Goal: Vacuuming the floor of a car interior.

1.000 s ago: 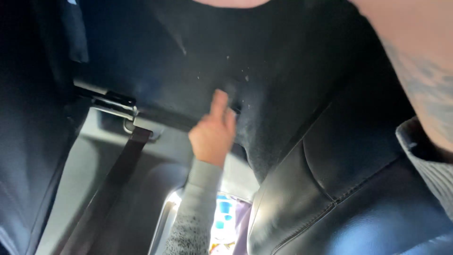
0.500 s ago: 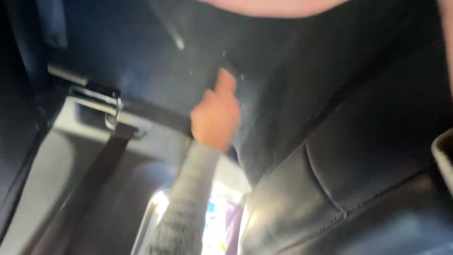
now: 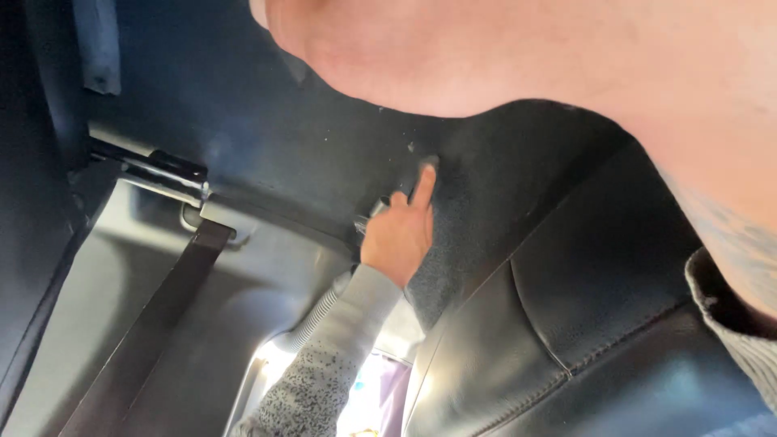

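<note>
The left hand (image 3: pixel 399 236) grips a vacuum nozzle (image 3: pixel 380 212), index finger stretched along it to press the tip against the dark carpet (image 3: pixel 486 186) beside the black leather seat (image 3: pixel 583 299). The grey hose (image 3: pixel 312 324) trails down. The right hand (image 3: pixel 566 65) looms near, fingers hidden, so I cannot tell their state.

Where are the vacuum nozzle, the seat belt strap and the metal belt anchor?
vacuum nozzle (image 3: pixel 374 217), head view, grey tip beside the fingers
seat belt strap (image 3: pixel 154 320), head view, mid strap
metal belt anchor (image 3: pixel 166 174), head view, bracket
</note>
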